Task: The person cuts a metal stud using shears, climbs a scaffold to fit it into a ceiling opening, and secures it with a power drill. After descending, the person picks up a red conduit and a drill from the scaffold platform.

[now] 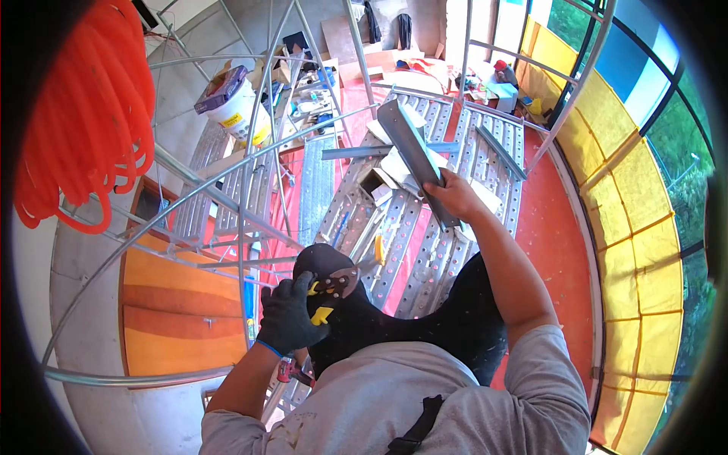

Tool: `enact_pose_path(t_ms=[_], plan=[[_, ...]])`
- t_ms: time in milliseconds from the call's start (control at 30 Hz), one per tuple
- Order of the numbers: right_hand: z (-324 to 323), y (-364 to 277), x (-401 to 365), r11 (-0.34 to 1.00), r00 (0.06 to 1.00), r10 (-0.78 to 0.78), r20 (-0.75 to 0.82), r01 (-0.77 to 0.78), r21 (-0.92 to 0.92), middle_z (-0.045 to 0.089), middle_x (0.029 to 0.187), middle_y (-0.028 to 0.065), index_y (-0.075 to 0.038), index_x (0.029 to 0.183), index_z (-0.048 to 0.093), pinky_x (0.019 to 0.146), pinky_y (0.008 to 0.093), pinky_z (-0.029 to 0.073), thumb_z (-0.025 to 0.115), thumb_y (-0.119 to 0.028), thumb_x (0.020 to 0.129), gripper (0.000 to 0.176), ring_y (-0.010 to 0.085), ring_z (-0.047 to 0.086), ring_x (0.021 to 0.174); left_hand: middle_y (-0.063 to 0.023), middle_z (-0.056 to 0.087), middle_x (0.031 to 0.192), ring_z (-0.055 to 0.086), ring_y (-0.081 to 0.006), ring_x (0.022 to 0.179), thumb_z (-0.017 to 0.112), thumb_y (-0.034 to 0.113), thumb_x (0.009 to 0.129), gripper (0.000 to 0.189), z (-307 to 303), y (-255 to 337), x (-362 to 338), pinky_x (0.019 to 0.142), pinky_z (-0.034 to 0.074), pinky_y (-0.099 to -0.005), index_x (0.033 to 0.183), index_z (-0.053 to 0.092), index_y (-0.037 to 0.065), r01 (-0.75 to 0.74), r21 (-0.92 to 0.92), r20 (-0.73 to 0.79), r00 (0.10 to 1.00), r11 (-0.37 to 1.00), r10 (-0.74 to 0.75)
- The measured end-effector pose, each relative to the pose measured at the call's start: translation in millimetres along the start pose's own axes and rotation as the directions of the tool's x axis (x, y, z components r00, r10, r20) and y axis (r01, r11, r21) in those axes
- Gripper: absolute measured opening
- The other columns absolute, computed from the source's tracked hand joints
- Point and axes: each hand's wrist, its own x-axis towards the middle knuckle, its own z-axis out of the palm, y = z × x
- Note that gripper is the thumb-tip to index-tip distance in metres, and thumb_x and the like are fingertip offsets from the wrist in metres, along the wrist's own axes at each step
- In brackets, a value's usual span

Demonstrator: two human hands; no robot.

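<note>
My bare right hand [455, 199] grips the lower part of a long grey metal channel [413, 148], held tilted above the perforated platform. On the other side, my left hand [290, 315], in a dark work glove, is closed around a yellow-handled tool [321, 315] beside my left knee. That tool's dark head seems to lie against the knee, and its exact kind is hard to make out. A red-and-black power tool [294, 371] shows partly below my left forearm, the rest hidden by my body.
Perforated metal planks [425, 280] carry cut channels [500, 152], cardboard and scraps. Scaffold tubes [250, 159] cross the left side. A coil of orange hose [83, 121] hangs close by. A white bucket [241, 114] stands at back left. Yellow sheeting [622, 227] lines the right windows.
</note>
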Motion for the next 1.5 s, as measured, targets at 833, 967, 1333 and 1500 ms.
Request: enact_pose_path(t_ms=[833, 967, 1333, 1500], plan=[[-56, 23, 11, 0.854, 0.987, 0.157, 0.040, -0.116, -0.508, 0.070, 0.106, 0.0281, 0.005, 0.108, 0.071, 0.089, 0.0463, 0.051, 0.069, -0.049, 0.087, 0.058, 0.0403, 0.068, 0.101, -0.0107, 0.069, 0.100, 0.066, -0.0218, 0.092, 0.075, 0.021, 0.078, 0.070, 85, 37, 200, 0.084, 0.053, -0.0369, 0.143, 0.052, 0.009, -0.155, -0.770, 0.092, 0.933, 0.619, 0.349], [-55, 30, 21, 0.824, 0.982, 0.170, 0.084, -0.095, -0.559, 0.070, 0.108, 0.0265, 0.004, 0.108, 0.072, 0.091, 0.0446, 0.051, 0.071, -0.050, 0.085, 0.058, 0.0396, 0.068, 0.102, -0.0117, 0.068, 0.098, 0.066, -0.0234, 0.090, 0.076, 0.025, 0.076, 0.075, 86, 42, 203, 0.084, 0.052, -0.0370, 0.145, 0.050, 0.009, -0.122, -0.770, 0.150, 0.919, 0.626, 0.364], [-46, 12, 20, 0.793, 0.957, 0.266, 0.117, -0.148, -0.590, 0.071, 0.110, 0.0239, 0.001, 0.114, 0.071, 0.091, 0.0440, 0.051, 0.071, -0.049, 0.085, 0.058, 0.0378, 0.068, 0.104, -0.0108, 0.069, 0.097, 0.066, -0.0218, 0.089, 0.075, 0.026, 0.078, 0.070, 78, 39, 201, 0.084, 0.051, -0.0357, 0.141, 0.054, 0.006, -0.080, -0.789, 0.182, 0.917, 0.609, 0.356], [-45, 15, 16, 0.806, 0.961, 0.248, 0.120, -0.136, -0.577, 0.070, 0.111, 0.0243, 0.002, 0.115, 0.070, 0.092, 0.0439, 0.051, 0.071, -0.048, 0.085, 0.058, 0.0380, 0.067, 0.105, -0.0114, 0.070, 0.098, 0.067, -0.0216, 0.089, 0.075, 0.028, 0.080, 0.064, 84, 38, 200, 0.083, 0.052, -0.0362, 0.137, 0.058, 0.005, -0.024, -0.810, 0.219, 0.914, 0.586, 0.341]])
